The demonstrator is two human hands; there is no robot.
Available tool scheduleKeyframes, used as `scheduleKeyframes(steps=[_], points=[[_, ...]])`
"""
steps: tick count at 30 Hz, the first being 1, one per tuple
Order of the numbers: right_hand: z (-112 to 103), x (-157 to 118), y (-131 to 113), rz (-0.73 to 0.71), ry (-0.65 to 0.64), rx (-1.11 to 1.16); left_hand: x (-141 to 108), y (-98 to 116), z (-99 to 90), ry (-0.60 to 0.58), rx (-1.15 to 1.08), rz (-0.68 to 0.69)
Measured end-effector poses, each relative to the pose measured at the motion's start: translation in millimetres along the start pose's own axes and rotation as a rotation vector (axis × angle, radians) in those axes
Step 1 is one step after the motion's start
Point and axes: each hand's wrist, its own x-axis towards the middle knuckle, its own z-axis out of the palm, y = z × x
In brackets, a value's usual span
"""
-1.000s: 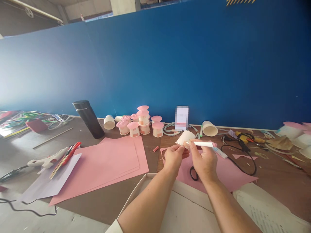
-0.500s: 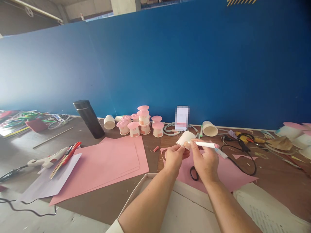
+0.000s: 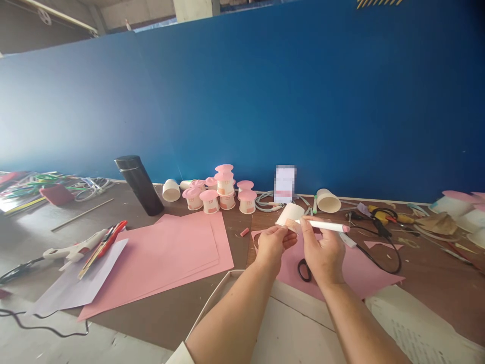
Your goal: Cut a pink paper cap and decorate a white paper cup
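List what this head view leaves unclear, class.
Head view:
Held cup: lower part partly covered by the left hand.
White pen: tip too small to judge contact.
Card: blurred by pixelation.
Far-right cups: cut off by the right edge.
Printed paper: text too small.

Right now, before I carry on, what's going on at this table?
A person's left hand holds a tilted white cup, while the right hand grips a white marker with its writing end toward the cup; I cannot tell whether the tip touches. Beyond, pink-topped cups stand near the blue wall, some stacked. Off to the left lie pink sheets, a glue gun and a red cutter, in neither hand.
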Motion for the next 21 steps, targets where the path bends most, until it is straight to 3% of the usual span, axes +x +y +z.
scheduleKeyframes(steps=[5,11,16,21], points=[[2.7,0.0,0.1,-0.012,-0.032,-0.008,-1.7,1.8,0.6,-0.006,-0.013,-0.006],[1.0,-0.1,-2.7,0.005,0.029,-0.008,-1.8,3.6,0.8,0.011,-0.06,-0.021],[3.2,0.3,0.2,-0.026,-0.057,-0.025,-0.4,2.9,-1.1,-0.005,-0.037,-0.013],[2.6,0.6,-0.9,-0.019,-0.001,-0.026,-0.3,3.6,-1.8,0.004,-0.057,-0.014]])
